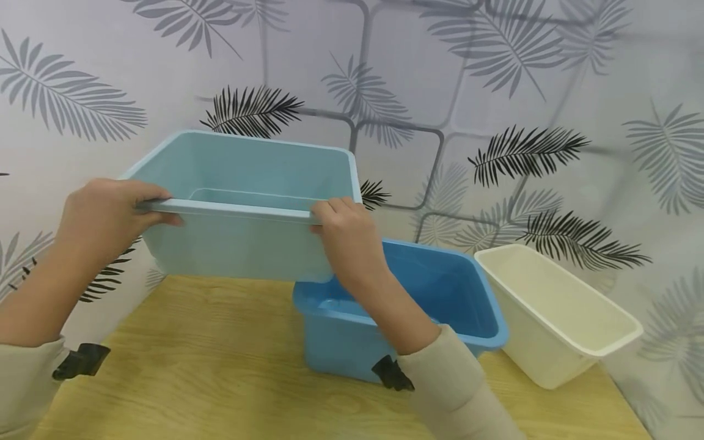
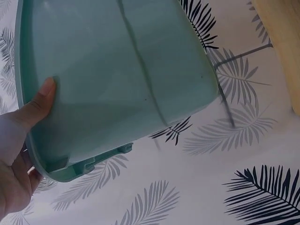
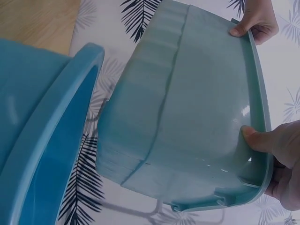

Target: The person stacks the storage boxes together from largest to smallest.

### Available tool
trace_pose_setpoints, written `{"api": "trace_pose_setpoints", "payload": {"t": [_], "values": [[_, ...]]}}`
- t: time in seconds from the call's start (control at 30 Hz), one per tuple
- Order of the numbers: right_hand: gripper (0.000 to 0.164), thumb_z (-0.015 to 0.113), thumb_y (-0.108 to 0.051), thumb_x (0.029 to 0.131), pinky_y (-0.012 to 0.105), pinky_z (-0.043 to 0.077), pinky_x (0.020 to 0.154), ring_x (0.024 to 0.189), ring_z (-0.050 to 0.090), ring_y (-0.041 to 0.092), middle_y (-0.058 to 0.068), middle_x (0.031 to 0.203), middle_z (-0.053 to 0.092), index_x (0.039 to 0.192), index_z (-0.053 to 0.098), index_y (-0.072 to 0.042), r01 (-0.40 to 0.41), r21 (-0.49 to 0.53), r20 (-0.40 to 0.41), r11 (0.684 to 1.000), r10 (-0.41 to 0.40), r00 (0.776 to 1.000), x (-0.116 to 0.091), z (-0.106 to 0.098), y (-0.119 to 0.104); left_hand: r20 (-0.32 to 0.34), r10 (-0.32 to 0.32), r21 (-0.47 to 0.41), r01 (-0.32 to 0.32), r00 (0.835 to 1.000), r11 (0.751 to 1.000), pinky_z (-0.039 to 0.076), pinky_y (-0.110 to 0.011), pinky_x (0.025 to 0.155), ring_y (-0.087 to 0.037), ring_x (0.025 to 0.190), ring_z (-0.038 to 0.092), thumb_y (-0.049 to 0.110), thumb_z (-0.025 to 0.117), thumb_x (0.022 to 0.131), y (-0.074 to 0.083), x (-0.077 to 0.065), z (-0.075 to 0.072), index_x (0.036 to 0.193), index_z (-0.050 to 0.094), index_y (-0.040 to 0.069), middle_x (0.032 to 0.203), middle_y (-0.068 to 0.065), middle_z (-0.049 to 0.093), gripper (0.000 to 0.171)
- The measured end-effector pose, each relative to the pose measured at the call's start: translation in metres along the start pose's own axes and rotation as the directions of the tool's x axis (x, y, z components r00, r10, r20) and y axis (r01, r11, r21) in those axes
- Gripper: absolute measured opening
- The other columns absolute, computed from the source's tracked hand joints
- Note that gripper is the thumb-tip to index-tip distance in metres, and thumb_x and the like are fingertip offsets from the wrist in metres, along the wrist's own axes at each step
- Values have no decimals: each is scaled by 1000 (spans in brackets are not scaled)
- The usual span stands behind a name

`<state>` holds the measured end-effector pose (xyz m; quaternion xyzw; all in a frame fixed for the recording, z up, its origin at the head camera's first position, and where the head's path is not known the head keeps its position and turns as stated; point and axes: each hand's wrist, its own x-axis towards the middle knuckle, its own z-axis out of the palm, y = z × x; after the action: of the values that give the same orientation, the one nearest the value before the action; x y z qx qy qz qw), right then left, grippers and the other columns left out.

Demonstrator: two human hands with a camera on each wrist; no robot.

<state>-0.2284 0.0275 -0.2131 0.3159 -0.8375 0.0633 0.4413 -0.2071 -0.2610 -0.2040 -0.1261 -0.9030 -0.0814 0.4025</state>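
A light teal plastic bin (image 1: 236, 244) is held up in the air above the left part of the table. My left hand (image 1: 104, 214) grips its near rim toward the left corner, and my right hand (image 1: 349, 241) grips the same rim near the right corner. In the left wrist view, the left thumb (image 2: 41, 101) presses on the bin's outer wall (image 2: 117, 89). The right wrist view shows both hands along the rim, the right thumb (image 3: 255, 138) flat on the wall. The inside of the bin that shows in the head view holds nothing visible.
A blue bin (image 1: 352, 342) stands on the wooden table (image 1: 220, 366) behind my right forearm, partly hidden by it. Right of it, a cream bin (image 1: 550, 324) sits at an angle. A leaf-patterned cloth (image 1: 401, 79) hangs behind the table.
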Motion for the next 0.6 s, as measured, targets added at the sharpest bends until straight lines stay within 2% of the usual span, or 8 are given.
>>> {"api": "trace_pose_setpoints", "payload": {"t": [0.23, 0.37, 0.6], "values": [[20, 74, -10, 75, 29, 53, 76, 84, 62, 23, 10, 89, 68, 92, 66, -2, -35, 75, -6, 997, 35, 999, -16, -7, 24, -44, 80, -39, -81, 996, 996, 43, -43, 43, -33, 55, 61, 24, 78, 57, 27, 7, 13, 84, 74, 9, 70, -15, 70, 32], [20, 74, -9, 74, 32, 54, 75, 83, 62, 25, 11, 88, 68, 91, 66, -2, -50, 84, -18, 995, 51, 999, -26, -12, 36, -49, 92, -57, -95, 995, 994, 44, -43, 44, -30, 54, 61, 25, 78, 56, 43, 12, 20, 81, 74, 10, 71, -13, 71, 30], [20, 73, -9, 75, 35, 53, 73, 81, 61, 26, 12, 86, 67, 92, 66, -1, -106, 110, 4, 988, 106, 994, -42, -22, 53, -71, 118, -61, -122, 991, 991, 48, -42, 52, -31, 64, 66, 25, 79, 56, 66, 16, 33, 82, 73, 10, 75, -12, 72, 30]]}}
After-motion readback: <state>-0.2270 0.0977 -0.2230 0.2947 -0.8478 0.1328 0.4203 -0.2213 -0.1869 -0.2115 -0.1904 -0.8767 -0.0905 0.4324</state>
